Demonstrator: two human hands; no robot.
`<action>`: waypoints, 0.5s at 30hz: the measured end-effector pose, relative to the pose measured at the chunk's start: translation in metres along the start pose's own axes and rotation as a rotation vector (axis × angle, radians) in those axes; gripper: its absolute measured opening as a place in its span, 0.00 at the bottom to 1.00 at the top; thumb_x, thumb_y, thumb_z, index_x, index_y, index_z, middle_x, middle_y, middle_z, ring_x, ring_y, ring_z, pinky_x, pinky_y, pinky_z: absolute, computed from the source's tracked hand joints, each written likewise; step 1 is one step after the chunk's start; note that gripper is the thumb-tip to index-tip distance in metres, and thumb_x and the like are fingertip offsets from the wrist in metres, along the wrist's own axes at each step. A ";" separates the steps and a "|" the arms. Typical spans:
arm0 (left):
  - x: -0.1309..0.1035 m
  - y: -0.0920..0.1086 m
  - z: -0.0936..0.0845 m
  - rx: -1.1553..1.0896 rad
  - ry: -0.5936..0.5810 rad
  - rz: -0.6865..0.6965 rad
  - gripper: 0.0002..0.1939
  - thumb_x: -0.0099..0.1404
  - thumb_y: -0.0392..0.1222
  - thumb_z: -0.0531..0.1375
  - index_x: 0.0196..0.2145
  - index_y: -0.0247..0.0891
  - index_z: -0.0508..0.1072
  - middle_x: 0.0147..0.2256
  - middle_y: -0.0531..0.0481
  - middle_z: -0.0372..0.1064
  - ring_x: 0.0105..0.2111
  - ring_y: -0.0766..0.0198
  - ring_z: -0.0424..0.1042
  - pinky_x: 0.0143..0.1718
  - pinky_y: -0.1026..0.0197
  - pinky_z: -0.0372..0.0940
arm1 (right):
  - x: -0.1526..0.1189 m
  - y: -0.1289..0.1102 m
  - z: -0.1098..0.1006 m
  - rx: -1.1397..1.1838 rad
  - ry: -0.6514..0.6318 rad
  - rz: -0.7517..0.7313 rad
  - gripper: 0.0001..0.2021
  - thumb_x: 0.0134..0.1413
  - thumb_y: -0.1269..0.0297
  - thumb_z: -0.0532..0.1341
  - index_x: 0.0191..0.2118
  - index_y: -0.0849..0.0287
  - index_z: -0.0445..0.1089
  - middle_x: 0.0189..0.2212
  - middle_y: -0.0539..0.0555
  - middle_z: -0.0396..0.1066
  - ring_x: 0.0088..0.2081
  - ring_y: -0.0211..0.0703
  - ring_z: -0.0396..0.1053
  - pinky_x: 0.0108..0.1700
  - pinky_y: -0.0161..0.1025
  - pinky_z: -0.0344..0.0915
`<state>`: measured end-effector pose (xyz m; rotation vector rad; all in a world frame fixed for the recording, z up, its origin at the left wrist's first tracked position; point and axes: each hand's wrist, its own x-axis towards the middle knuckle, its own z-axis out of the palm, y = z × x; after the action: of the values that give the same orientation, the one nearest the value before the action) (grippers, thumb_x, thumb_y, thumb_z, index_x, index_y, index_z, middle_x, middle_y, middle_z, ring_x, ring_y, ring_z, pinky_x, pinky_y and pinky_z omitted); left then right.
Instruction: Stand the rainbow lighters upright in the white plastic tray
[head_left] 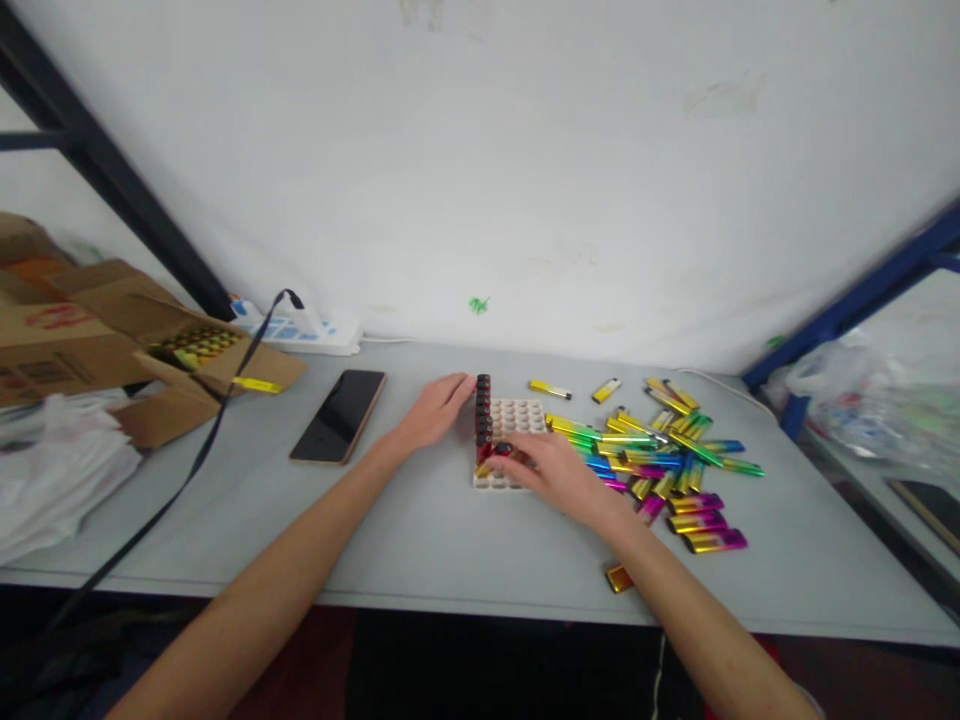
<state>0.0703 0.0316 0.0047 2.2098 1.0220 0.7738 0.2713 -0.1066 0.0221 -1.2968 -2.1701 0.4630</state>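
A white tray (517,415) with rows of holes lies on the grey table. Lighters with dark tops (484,410) stand in a column along its left edge. My left hand (435,410) rests beside the column's far end, fingers extended and touching the lighters or the tray edge. Over the tray's near part, my right hand (544,465) pinches a lighter with a red and black top (503,449), close to the near end of the column. Many shiny coloured lighters (637,450) lie in a loose pile to the right of the tray.
A black phone (339,416) lies left of my left hand. Farther left are an open cardboard box (176,345), a white plastic bag (60,470), a power strip (322,335) and a dark strap (202,450). Clear plastic bags (862,400) are at the right.
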 end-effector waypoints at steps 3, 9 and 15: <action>0.000 0.000 0.000 0.002 0.001 -0.002 0.25 0.78 0.59 0.44 0.35 0.42 0.71 0.37 0.47 0.76 0.40 0.54 0.73 0.48 0.54 0.66 | 0.003 0.000 0.008 -0.143 -0.013 -0.014 0.14 0.74 0.54 0.61 0.45 0.60 0.76 0.39 0.59 0.81 0.39 0.48 0.77 0.42 0.39 0.67; 0.000 0.001 0.000 0.004 0.009 -0.007 0.26 0.78 0.60 0.43 0.34 0.43 0.69 0.36 0.47 0.75 0.39 0.54 0.72 0.47 0.54 0.66 | 0.014 -0.011 -0.008 -0.295 -0.063 -0.006 0.22 0.71 0.44 0.61 0.37 0.60 0.74 0.32 0.56 0.77 0.34 0.45 0.73 0.37 0.38 0.63; 0.002 -0.002 0.000 0.007 -0.004 -0.007 0.27 0.77 0.63 0.43 0.32 0.43 0.69 0.35 0.46 0.74 0.39 0.52 0.72 0.47 0.52 0.66 | -0.060 -0.023 -0.074 -0.099 0.122 0.204 0.16 0.73 0.48 0.60 0.39 0.55 0.74 0.32 0.51 0.76 0.32 0.43 0.72 0.39 0.38 0.67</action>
<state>0.0706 0.0342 0.0043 2.2111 1.0316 0.7636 0.3245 -0.1699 0.0750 -1.5684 -1.9917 0.3487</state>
